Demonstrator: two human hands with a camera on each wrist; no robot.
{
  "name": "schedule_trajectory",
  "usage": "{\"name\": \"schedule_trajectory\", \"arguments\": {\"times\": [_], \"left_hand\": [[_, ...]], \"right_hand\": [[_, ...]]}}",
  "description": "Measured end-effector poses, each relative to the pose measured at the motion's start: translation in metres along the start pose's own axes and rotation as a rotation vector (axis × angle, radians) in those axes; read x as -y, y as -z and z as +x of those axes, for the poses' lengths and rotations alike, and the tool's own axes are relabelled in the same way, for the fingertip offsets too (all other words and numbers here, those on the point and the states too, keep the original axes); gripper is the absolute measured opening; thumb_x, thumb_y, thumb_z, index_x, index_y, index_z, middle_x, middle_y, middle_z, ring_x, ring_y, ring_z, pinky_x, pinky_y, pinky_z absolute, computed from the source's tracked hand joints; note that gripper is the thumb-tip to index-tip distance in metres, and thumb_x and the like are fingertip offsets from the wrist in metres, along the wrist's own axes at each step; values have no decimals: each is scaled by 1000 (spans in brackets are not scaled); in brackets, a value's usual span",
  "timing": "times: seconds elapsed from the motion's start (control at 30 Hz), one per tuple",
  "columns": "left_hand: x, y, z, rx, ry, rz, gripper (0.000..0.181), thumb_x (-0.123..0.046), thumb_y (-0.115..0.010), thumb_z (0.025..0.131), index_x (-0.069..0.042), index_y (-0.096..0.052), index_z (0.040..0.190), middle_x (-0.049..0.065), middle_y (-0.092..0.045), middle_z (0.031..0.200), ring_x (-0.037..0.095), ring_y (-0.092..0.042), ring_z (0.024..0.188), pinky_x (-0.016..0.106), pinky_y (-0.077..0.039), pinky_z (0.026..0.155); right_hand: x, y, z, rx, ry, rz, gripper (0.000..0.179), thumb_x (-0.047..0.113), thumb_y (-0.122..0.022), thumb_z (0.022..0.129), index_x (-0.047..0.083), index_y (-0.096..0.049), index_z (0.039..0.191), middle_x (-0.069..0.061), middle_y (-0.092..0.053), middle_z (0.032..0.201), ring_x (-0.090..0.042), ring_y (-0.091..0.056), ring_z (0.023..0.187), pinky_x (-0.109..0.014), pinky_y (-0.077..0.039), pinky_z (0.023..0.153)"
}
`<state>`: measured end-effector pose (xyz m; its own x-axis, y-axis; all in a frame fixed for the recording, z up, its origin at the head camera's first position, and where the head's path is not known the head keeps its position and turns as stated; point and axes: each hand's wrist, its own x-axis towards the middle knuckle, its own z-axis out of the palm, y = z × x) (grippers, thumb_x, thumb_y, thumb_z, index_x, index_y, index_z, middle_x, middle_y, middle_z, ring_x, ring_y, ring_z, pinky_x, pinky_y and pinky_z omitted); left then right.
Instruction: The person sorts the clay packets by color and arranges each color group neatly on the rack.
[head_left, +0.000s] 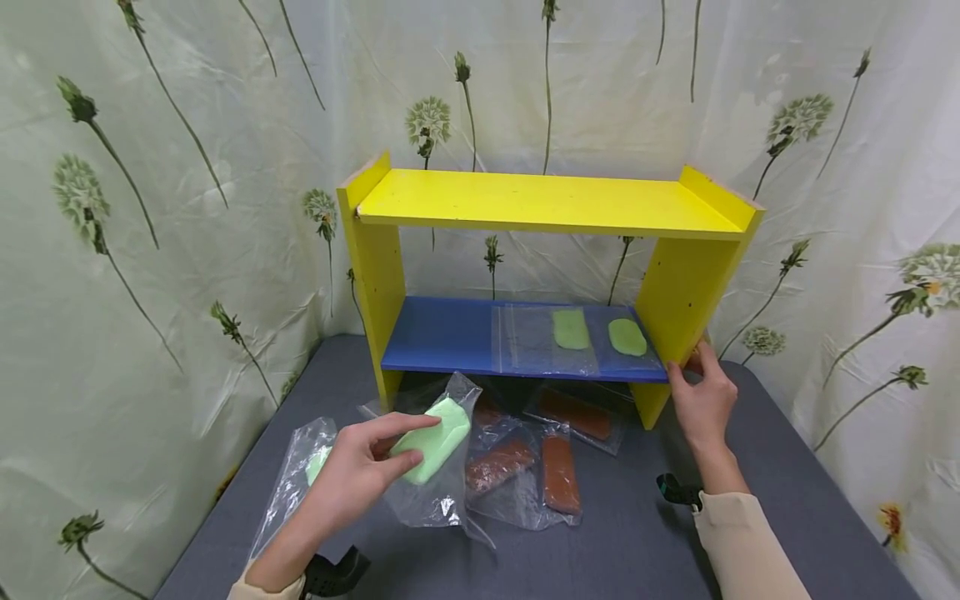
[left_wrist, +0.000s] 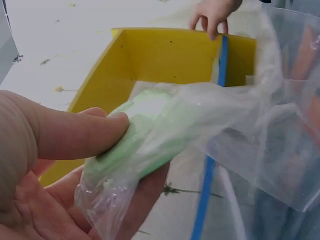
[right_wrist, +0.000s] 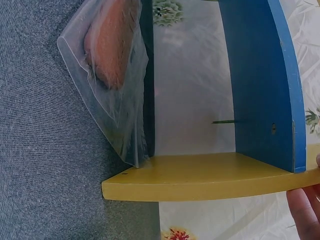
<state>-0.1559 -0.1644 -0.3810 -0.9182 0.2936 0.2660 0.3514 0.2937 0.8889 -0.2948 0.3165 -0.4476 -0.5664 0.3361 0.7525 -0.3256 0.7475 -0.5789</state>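
Left hand [head_left: 356, 458]: pinches green bar [head_left: 437, 443] in clear bag [head_left: 435, 507], at its fingertips | right hand [head_left: 705, 400]: grips yellow side panel [head_left: 678, 292] | brown bars [head_left: 561, 475]: right of left hand | blue shelf [head_left: 446, 333]: left of right hand

a yellow and blue shelf [head_left: 543, 197] is supported by the dark grey tabletop [head_left: 615, 533], on which several bagged brown bars [head_left: 560, 477] are also laid; two bagged green bars [head_left: 571, 330] are borne by the blue board [head_left: 446, 330].
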Motion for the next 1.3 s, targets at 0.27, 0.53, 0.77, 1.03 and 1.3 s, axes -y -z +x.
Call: {"name": "schedule_trajectory", "arguments": {"times": [0.27, 0.53, 0.77, 1.03, 1.3], "left_hand": [[-19, -4, 26, 53, -244, -27, 41, -3, -73, 91, -24, -72, 126, -4, -67, 125, 13, -58, 77, 28, -51, 62], [-34, -6, 52, 117, -404, -220, 41, 8, -71, 88, -7, -70, 127, 9, -66, 125, 30, -65, 100, 33, -57, 70], [-17, 2, 88, 3, -289, -278, 42, -2, -73, 91, -12, -69, 131, 9, -61, 134, 30, -68, 103, 32, -58, 76], [26, 11, 135, -218, -169, -276, 45, -7, -73, 93, -12, -65, 136, 9, -55, 143, 28, -69, 103, 26, -55, 72], [38, 14, 159, -335, -49, -163, 44, -4, -69, 94, -9, -63, 138, 19, -56, 139, 38, -68, 105, 29, -56, 69]], "right_hand": [[0, 1, 0, 12, -7, -11, 44, 9, -77, 88, 18, -67, 130, -11, -73, 95, -25, -67, 86, -20, -44, 70], [-4, -1, -2, 24, 15, 7, 44, 9, -76, 89, 17, -67, 132, -12, -73, 95, -27, -68, 86, -14, -40, 68], [-3, 0, 0, 11, 26, 1, 48, 8, -76, 88, 19, -66, 134, -12, -74, 95, -26, -68, 85, -16, -42, 67], [-2, 0, 2, 16, 15, -11, 47, 8, -77, 88, 18, -66, 134, -13, -74, 97, -28, -69, 86, -28, -47, 70], [-2, 0, 2, 29, 7, -24, 47, 9, -77, 89, 17, -65, 134, -12, -73, 97, -27, -68, 87, -11, -40, 69]]}}
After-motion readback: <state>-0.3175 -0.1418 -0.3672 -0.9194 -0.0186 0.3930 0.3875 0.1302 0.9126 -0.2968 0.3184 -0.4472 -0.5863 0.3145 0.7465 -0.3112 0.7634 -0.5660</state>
